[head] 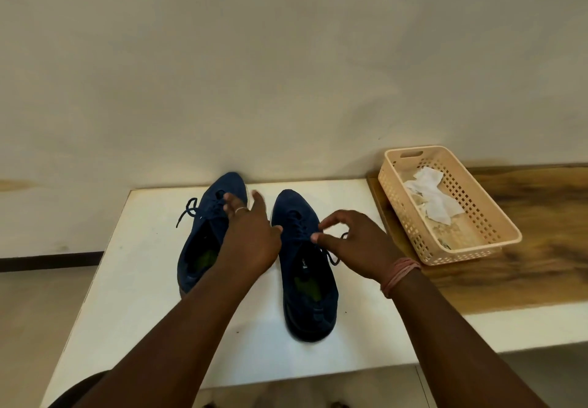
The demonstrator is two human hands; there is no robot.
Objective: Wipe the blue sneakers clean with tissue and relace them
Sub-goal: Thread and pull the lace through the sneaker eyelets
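Observation:
Two blue sneakers stand side by side on a white table (133, 280), toes toward the wall. My left hand (251, 232) reaches across the left sneaker (203, 248), its straight fingers touching the laces near the toe end. My right hand (353, 242) hovers over the right sneaker (305, 286) and pinches its dark lace (334, 256) between thumb and fingertips at the shoe's right side. Loose lace ends of the left sneaker trail to its left. Both shoes show green insoles.
A beige perforated plastic basket (490, 216) holding crumpled white tissue (436, 197) sits to the right on a wooden counter (547, 248). A pale wall rises directly behind the table. The table's left and front edges drop to the floor.

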